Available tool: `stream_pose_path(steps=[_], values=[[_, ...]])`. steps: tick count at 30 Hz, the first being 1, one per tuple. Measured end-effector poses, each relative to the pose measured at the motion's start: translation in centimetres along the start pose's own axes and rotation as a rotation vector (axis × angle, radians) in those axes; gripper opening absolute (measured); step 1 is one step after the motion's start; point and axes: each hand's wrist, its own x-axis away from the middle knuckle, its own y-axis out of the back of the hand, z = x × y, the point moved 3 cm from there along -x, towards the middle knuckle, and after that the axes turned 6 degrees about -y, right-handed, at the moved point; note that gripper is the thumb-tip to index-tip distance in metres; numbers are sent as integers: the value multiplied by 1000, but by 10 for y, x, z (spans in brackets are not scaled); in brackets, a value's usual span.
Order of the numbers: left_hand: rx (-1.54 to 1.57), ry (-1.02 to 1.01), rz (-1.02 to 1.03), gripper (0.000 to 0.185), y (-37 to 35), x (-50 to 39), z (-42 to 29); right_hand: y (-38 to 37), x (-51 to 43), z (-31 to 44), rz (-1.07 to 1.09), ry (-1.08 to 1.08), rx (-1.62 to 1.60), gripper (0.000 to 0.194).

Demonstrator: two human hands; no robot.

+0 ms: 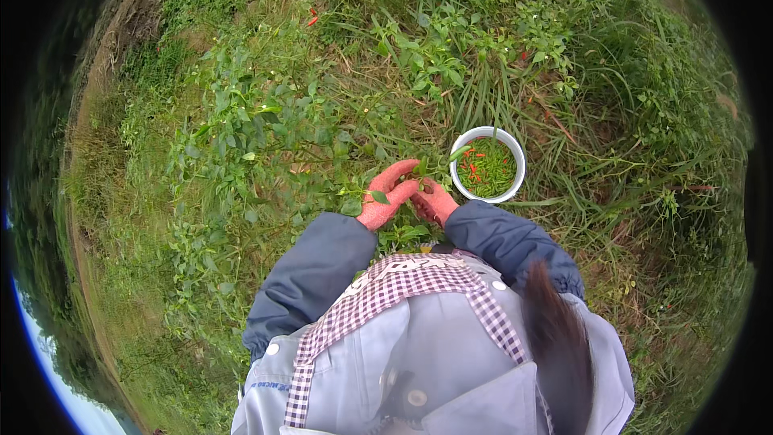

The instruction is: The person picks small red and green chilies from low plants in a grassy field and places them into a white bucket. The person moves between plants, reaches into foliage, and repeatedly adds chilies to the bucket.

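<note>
My left hand (389,196), in a coral-pink textured glove, has its thumb and fingers around a leafy sprig of a chili pepper plant (422,166). Close against it, my right hand (436,200) wears a matching glove. Its fingers are curled and meet the left fingertips at the sprig; whether they pinch anything is hidden. Just right of the hands stands a white bucket (523,164) holding many small green chili peppers (496,170) and some red ones (474,170). A larger green pod (460,153) overlaps the bucket's left rim.
Leafy chili plants (232,109) spread to the left, and more chili foliage (429,63) grows ahead. Red chilies (312,17) show at upper left. Tall grass (634,84) grows thickly on the right. A checked apron (386,281) covers my front below the hands.
</note>
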Motion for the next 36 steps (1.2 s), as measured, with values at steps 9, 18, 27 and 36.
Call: stream_pose_path(steps=[9, 18, 27, 36], values=[[-326, -22, -293, 25, 16, 5, 21, -8, 66, 53, -52, 297, 147, 37], [-135, 57, 29, 39, -1, 17, -9, -53, 115, 80, -4, 413, 196, 27], [2, 230, -230, 26, 6, 31, -13, -77, 111, 59, 97, 278, 188, 27], [-175, 107, 21, 16, 12, 33, -18, -60, 80, 35, 406, -115, -319, 27]])
